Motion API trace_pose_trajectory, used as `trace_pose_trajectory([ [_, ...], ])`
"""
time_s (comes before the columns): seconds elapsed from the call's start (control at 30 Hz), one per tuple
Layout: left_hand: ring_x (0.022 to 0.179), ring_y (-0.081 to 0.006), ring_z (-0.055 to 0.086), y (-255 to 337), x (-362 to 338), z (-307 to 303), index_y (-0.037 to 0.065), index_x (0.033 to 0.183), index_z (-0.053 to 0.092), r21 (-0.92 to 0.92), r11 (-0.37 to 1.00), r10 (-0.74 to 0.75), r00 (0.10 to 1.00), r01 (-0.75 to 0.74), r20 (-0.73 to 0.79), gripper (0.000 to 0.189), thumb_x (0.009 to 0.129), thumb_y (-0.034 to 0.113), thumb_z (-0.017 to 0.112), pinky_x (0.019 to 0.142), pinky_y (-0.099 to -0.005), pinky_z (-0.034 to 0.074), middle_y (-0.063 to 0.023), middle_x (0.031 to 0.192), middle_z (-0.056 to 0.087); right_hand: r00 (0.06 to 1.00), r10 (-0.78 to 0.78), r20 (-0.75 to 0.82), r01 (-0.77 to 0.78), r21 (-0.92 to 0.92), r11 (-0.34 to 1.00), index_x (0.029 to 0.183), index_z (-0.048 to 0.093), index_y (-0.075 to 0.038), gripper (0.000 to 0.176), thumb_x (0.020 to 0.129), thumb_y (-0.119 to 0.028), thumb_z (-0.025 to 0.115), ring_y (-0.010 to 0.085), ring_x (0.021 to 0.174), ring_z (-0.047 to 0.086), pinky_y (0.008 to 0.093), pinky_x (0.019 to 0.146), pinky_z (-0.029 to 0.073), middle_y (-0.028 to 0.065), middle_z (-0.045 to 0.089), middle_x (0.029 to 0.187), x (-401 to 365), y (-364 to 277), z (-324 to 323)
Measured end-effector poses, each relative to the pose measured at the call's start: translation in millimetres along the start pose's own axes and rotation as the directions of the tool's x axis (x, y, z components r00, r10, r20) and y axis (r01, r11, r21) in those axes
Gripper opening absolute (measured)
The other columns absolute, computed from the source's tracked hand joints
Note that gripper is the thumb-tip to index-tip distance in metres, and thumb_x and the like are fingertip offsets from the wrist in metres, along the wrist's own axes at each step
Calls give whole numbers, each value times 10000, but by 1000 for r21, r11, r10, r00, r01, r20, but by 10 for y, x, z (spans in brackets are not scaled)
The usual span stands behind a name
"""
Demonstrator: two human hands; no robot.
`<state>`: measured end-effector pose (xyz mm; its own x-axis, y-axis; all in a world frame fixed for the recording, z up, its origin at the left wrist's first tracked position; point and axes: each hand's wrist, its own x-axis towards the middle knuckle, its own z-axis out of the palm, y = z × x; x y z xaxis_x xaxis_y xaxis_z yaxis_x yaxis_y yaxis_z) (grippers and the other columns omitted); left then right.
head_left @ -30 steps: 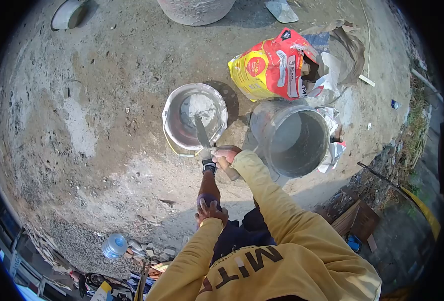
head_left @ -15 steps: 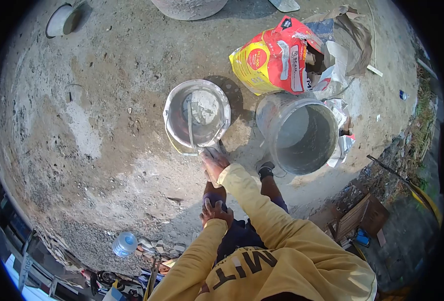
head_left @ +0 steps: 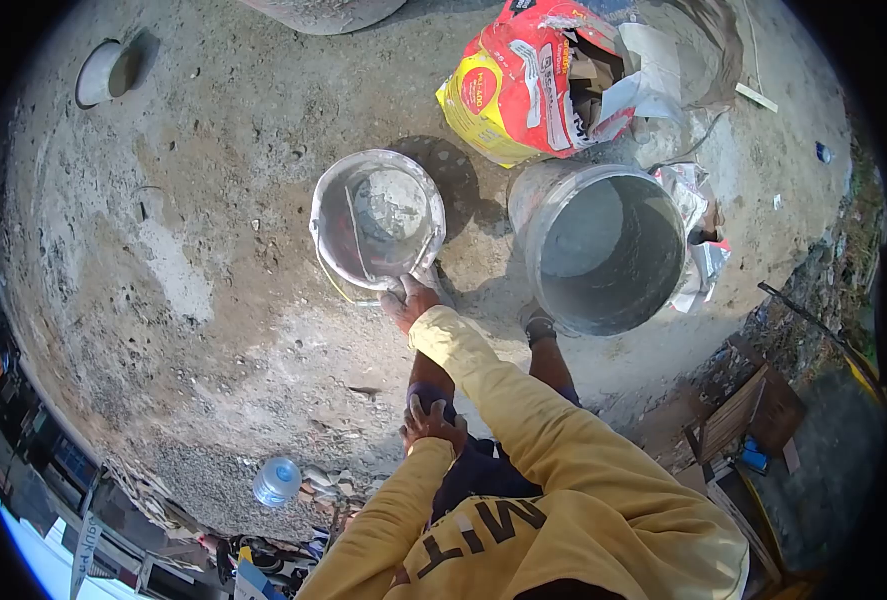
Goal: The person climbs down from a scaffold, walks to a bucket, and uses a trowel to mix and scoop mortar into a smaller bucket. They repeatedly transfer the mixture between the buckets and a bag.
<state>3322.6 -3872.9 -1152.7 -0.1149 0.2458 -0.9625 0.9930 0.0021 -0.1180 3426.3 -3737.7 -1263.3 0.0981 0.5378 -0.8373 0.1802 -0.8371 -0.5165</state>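
At the near rim of the bucket [head_left: 425,200], our right hand [head_left: 410,301] seemingly grips the hidden handle, the best hold on the likely light, stiff trowel [head_left: 356,232] inside, our left hand [head_left: 432,425] resting loosely on our knee [head_left: 431,385].

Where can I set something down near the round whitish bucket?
Left of the bucket, mostly bare ground runs toward the pale round container; right, a narrower gap borders the large grey cylindrical drum. Crowded: drum beside torn red-yellow bag; bucket rim at the right hand.
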Motion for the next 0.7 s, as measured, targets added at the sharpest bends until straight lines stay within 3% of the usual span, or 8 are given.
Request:
trace_pose_trajectory([
  [0.03,1373,-370,228,2,-22,28,168,1312,490,10,1000,-6,1000,6,-1,572,788,391,544,1098,-520,222,-205,1493,216,1000,1,3,-1,11,1000,1242,523,-19,560,852,-417,587,371,1098,574,410,919,458,249,596,1176,72,32,16],
  [0.1,1372,-365,231,25,3,48,166,1315,488,24,1000,-3,1000,4,-9,574,788,386,547,1098,-523,220,-205,1494,213,965,243,97,-233,-103,967,1268,510,-14,633,835,-471,574,396,1162,520,429,955,441,271,552,1221,457,128,38],
  [0.17,1373,-360,230,61,-3,-16,165,1318,484,52,999,-6,1000,6,-5,576,789,385,549,1098,-520,220,-204,1494,213,967,227,118,-216,-98,971,1273,498,2,641,839,-464,569,398,1144,532,431,971,437,269,555,1218,636,217,90],
  [0.23,1375,-356,228,73,-55,44,165,1321,480,60,998,-13,999,12,29,579,789,383,551,1099,-518,221,-204,1494,213,998,-16,56,19,-68,998,1282,483,13,666,840,-478,566,401,1147,528,432,972,434,273,551,1222,495,227,26],
  [0.37,1375,-353,234,150,-23,108,172,1325,478,64,998,-9,1000,10,-4,578,791,380,554,1102,-505,226,-199,1496,214,980,76,183,-57,-105,993,1260,463,-2,653,844,-496,556,422,1049,578,462,882,471,295,594,1112,-266,13,-548],
  [0.5,1359,-362,262,182,1,189,177,1276,530,111,994,1,998,7,-70,538,780,382,571,1092,-509,246,-188,1485,244,980,-108,-164,108,-10,994,1216,452,-38,498,868,-386,529,396,1021,597,472,845,480,230,591,1161,-1180,499,-821],
  [0.6,1337,-372,284,274,-44,157,187,1212,586,77,997,-1,995,9,-104,471,772,354,595,1092,-511,250,-171,1481,256,920,-74,-385,107,65,992,1199,442,-35,436,860,-290,547,413,1007,584,476,869,468,214,551,1168,-1783,738,-1219],
  [0.7,1341,-372,275,408,-97,112,195,1198,596,106,994,-4,993,17,-118,460,766,351,609,1092,-517,247,-169,1481,258,849,96,-519,-133,-34,991,1185,412,-10,421,856,-238,543,431,1068,541,488,889,457,249,528,1156,-1794,1064,-1569],
])
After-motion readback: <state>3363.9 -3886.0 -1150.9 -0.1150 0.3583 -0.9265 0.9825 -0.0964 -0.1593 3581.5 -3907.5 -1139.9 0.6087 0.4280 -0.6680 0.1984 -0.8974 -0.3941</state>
